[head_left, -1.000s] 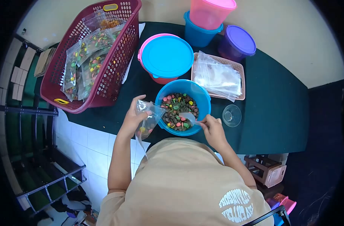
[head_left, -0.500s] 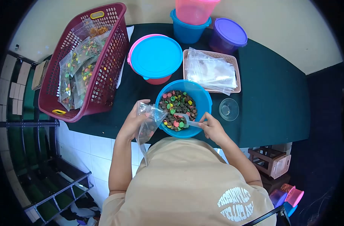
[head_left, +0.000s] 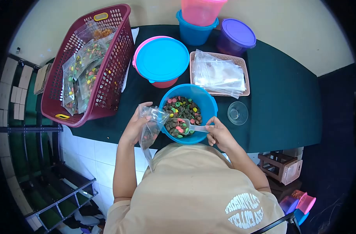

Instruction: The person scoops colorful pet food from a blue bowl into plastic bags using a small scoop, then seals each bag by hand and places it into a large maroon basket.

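Note:
A blue bowl (head_left: 206, 100) of brown and coloured candies stands near the table's front edge. My left hand (head_left: 134, 125) holds a clear plastic bag (head_left: 151, 127) open just left of the bowl, with some candies inside it. My right hand (head_left: 220, 133) grips the handle of a clear plastic scoop (head_left: 185, 125), which is loaded with candies and lifted over the bowl, pointing toward the bag.
A maroon basket (head_left: 113, 70) with several filled bags sits at the left. Behind the bowl are a blue-lidded pink tub (head_left: 161, 59), a tray of empty bags (head_left: 220, 73), blue, pink and purple containers (head_left: 236, 37). A small clear cup (head_left: 237, 113) stands right of the bowl.
The scoop dug into the candies and now comes up loaded, moving left toward the bag. My left hand still holds the bag beside the bowl.

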Demonstrator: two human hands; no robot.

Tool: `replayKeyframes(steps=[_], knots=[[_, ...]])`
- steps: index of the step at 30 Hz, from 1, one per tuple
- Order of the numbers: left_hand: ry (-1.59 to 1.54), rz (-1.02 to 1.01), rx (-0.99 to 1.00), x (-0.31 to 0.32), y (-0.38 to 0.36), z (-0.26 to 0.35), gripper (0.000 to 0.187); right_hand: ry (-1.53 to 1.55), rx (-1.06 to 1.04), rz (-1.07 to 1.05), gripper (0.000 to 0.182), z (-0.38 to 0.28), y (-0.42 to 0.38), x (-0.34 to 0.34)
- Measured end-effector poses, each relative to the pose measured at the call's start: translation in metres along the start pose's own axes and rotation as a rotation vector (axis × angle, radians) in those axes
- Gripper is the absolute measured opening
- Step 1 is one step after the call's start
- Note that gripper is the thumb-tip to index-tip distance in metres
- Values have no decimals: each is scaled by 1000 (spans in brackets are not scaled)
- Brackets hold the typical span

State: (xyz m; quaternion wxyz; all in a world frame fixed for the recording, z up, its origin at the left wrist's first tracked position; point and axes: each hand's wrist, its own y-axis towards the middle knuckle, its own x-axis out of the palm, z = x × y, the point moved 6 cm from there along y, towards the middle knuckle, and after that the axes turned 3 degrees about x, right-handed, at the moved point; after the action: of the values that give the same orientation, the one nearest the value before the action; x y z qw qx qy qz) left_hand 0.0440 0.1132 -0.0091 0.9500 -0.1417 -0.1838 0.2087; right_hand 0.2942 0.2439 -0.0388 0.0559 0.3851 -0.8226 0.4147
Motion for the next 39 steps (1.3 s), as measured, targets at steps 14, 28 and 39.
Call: replayKeyframes(steps=[14, 28, 39], knots=[[125, 177, 161, -27, -18, 23, 67, 222, -147, 71, 14, -24, -10, -19], [1067, 8, 701, 71, -37, 61, 102, 113, -325, 16, 16, -89, -53, 17], [1082, -26, 758, 88, -38, 58, 94, -493, -479, 181, 15, -100, -53, 25]])
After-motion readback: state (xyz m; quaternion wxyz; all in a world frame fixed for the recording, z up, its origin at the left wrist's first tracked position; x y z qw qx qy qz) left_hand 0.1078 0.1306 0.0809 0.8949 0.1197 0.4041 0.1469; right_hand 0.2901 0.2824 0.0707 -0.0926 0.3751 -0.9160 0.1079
